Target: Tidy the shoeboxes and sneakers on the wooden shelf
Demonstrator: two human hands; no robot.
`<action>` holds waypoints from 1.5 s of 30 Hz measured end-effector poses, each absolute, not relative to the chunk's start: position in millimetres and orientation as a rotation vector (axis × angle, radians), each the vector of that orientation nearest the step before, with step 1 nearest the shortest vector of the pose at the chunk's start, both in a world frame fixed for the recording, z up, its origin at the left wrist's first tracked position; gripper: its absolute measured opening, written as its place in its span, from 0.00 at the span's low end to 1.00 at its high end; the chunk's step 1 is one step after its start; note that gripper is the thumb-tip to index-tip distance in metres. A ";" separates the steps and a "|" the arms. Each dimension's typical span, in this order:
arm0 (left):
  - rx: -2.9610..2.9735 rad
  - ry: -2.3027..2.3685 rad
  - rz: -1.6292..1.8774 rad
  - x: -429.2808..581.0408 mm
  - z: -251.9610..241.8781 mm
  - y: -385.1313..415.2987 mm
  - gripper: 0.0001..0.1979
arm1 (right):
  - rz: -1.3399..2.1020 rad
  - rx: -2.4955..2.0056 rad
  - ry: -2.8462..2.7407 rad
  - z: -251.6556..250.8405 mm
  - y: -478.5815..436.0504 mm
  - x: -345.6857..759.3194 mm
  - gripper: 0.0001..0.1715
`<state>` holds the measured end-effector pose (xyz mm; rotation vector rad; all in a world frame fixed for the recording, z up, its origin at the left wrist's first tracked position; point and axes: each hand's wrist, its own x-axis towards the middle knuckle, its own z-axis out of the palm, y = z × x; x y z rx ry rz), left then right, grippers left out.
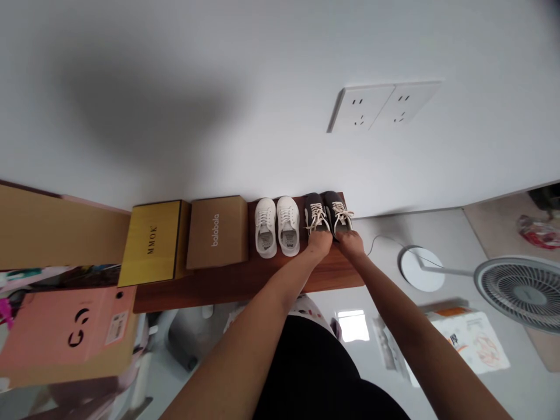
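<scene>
A pair of dark sneakers with cream laces stands at the right end of a brown wooden shelf [332, 274], toes toward the wall. My left hand [320, 242] is closed at the heel of the left dark sneaker [315, 209]. At the heel of the right dark sneaker [338, 210], my right hand [351, 242] is closed in the same way. The fingertips are hidden inside or behind the heels. Just to the left is a pair of white sneakers, the left one [265, 217] and the right one [287, 217], side by side and untouched.
A brown shoebox [217, 233] and a yellow shoebox [151, 244] occupy the shelf's left part. Below them, at left, is a pink box [65, 326]. A white fan [522, 294] and a white package [476, 341] are on the right. Wall sockets [385, 106] sit above the shelf.
</scene>
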<state>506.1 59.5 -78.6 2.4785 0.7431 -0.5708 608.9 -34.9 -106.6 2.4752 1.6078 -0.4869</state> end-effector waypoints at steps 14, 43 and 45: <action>2.267 0.711 -0.260 457.1 -46.4 68.5 0.19 | -0.513 2.899 1.409 -77.9 -47.5 585.0 0.23; 0.860 1.793 1.121 -40.9 -64.4 202.2 0.17 | -1.929 4.145 -0.182 -91.2 95.6 202.0 0.41; 1.393 1.853 1.145 -57.7 -62.0 190.8 0.20 | -1.138 4.409 0.127 -85.2 86.6 194.0 0.51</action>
